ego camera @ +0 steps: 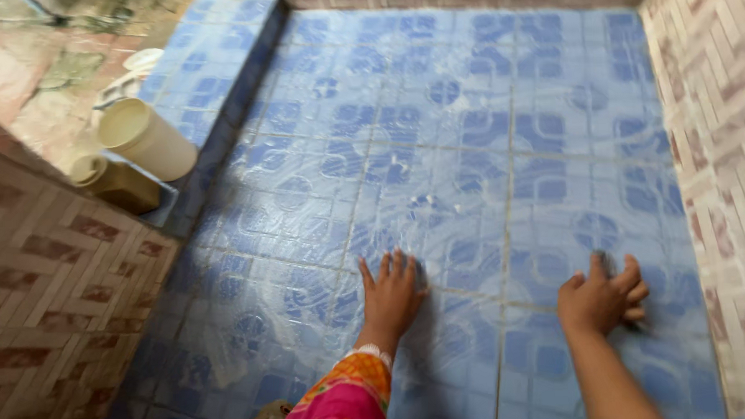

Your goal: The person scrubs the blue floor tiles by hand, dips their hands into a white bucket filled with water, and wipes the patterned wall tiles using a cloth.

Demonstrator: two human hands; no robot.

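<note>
The left hand (390, 297) lies flat with fingers spread on the wet blue tiled floor (469, 130), while the right hand (602, 296), well apart to its right, curls around something dark and blurred, pressed to the same tiles.

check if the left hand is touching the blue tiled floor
Touching. The head view shows the left hand laid flat, palm down, fingers spread on the blue tiled floor, with no gap under it.

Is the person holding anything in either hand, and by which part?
The left hand lies flat and empty on the wet blue tiled floor. The right hand is curled around something dark, too blurred to identify.
</note>
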